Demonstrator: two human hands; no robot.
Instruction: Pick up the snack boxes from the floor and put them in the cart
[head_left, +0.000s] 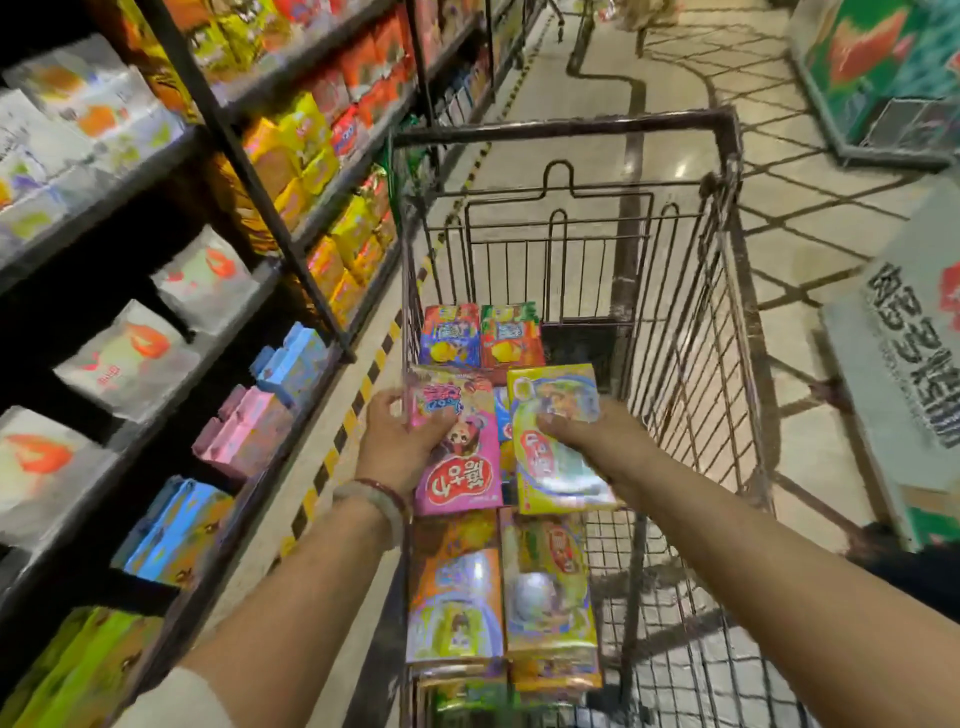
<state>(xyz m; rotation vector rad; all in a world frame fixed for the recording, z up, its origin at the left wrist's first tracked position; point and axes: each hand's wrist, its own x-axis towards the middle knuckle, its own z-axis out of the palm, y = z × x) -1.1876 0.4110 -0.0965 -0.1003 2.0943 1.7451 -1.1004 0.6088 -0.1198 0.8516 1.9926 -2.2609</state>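
Observation:
A black wire shopping cart (727, 291) stands in front of me in a store aisle. My left hand (400, 441) grips a pink snack box (460, 457) over the cart's left side. My right hand (582, 431) holds a yellow snack box (556, 457) beside it, also above the cart. Both boxes sit close together, side by side. Several more snack boxes lie in the cart: a blue one (449, 338) and a red one (511, 335) farther in, an orange one (454, 592) and a yellow one (550, 597) nearer to me.
Dark shelving (218, 322) packed with snack bags and boxes runs along the left, right beside the cart. A white carton (904, 374) and a green display (878, 67) stand on the right. Tiled floor (587, 73) stretches ahead down the aisle.

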